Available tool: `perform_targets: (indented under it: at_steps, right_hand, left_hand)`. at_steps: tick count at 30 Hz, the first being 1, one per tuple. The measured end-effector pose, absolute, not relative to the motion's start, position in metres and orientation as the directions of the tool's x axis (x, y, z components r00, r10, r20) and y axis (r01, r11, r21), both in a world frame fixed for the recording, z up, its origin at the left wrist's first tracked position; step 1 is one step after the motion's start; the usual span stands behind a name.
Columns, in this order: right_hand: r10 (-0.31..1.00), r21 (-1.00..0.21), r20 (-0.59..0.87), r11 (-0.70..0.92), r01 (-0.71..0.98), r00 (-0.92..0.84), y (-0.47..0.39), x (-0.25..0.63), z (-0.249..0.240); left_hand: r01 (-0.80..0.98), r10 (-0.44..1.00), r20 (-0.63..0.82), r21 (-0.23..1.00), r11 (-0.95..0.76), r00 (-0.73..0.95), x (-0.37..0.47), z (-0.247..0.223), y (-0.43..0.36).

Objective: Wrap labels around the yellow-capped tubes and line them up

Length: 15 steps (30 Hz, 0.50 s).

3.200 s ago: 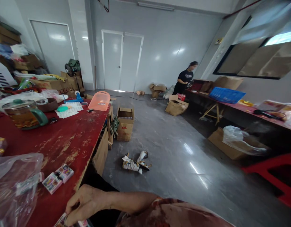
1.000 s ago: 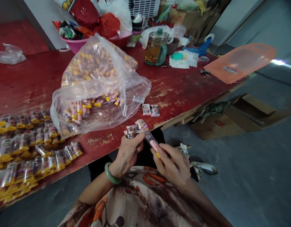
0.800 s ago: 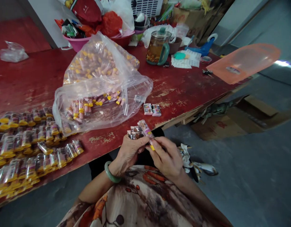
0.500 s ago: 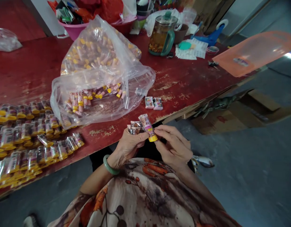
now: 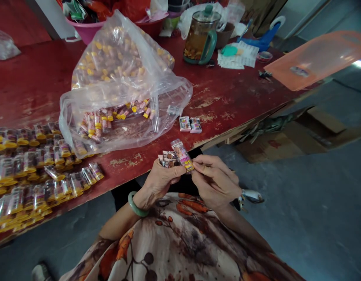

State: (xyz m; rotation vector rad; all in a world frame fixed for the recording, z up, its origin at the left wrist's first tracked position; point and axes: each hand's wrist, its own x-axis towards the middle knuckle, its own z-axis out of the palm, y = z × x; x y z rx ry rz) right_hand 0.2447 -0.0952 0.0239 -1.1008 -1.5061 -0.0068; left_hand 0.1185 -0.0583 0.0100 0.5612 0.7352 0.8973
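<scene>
Over my lap, at the table's edge, my left hand (image 5: 164, 177) is closed round several small printed packets (image 5: 169, 159). Its thumb presses on a clear printed tube (image 5: 182, 154), which leans to the upper left. My right hand (image 5: 217, 180) pinches the lower end of that tube between thumb and fingers. Yellow and pink print shows on it; whether a cap sits at its low end is hidden by the fingers. Beyond my hands, two small stacks of printed packets (image 5: 190, 124) lie on the red table (image 5: 218, 97).
A large clear plastic bag (image 5: 165, 91) holds many pink pieces with yellow caps. Rows of yellow-capped tubes (image 5: 29, 164) stand at the left. Farther back are a glass teapot (image 5: 201, 37), a pink basin (image 5: 88, 33) and an orange plastic sheet (image 5: 315, 62).
The yellow cap seen at the tube's lower end is no longer visible, and my right fingers have shifted slightly there. The view has moved a little.
</scene>
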Motion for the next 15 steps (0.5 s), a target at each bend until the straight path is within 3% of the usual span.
perform_targets:
  at_steps: [15]
  right_hand:
    - [0.608,-0.563,0.782,0.596,0.573,0.135,-0.089,0.233,0.016]
  left_hand:
    - [-0.517,0.847,-0.356,0.676,0.525,0.395,0.104,0.010,-0.059]
